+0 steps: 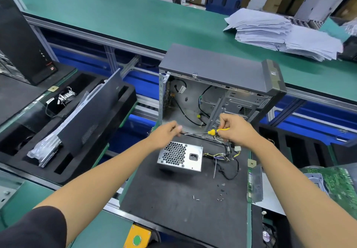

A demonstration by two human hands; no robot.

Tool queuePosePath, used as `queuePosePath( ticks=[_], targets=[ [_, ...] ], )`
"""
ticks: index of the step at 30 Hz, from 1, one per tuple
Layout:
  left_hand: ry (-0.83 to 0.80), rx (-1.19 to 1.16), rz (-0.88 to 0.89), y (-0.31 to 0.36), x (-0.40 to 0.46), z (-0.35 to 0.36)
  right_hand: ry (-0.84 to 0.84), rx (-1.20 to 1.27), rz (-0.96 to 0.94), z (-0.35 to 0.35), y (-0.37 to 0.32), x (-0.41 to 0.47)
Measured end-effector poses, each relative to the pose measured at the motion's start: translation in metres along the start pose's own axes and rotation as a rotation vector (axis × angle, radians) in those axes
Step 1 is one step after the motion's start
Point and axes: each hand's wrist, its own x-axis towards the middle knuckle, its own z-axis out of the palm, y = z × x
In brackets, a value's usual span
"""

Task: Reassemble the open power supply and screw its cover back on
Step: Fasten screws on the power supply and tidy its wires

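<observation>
Power supply (180, 156) just below, seemingly clear of, left hand (165, 134)

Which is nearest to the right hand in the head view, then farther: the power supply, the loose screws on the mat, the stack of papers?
From the right hand:
1. Power supply, just below and left of it.
2. Loose screws, lower on the black mat.
3. Stack of papers, far off at upper right on the green bench.
</observation>
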Motion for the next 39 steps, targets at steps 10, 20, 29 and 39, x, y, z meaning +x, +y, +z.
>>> queuePosePath(
  ticks=[10, 20, 29, 39],
  targets=[
    [-0.307, 0.196, -0.021, -0.001, 0.007, 0.009, -0.011, -0.171, -0.014, -0.015, -0.002, 0.001],
    [-0.383, 0.163, 0.007, -0.008, 0.015, 0.002, -0.046, -0.231, -0.059, -0.008, -0.002, 0.011],
    [-0.434, 0.062, -0.009, -0.011, 0.019, 0.000, -0.049, -0.251, -0.117, -0.002, 0.001, 0.017],
    [-0.440, 0.053, -0.016, -0.013, 0.021, 0.001, -0.035, -0.292, -0.149, 0.004, -0.002, 0.024]
  ],
)
